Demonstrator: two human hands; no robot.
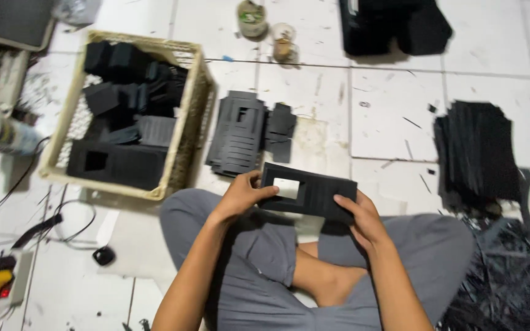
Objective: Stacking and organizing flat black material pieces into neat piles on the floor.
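Black folded cardboard box [311, 193], rectangular window cut-out: held above the lap, left hand [242, 195] clamped on its left end, right hand [362, 219] clamped on its right end. Stack of flat black die-cut blanks [239, 140]: on tiled floor [381, 116], just beyond. Cream plastic crate [186, 132] of finished boxes: left.
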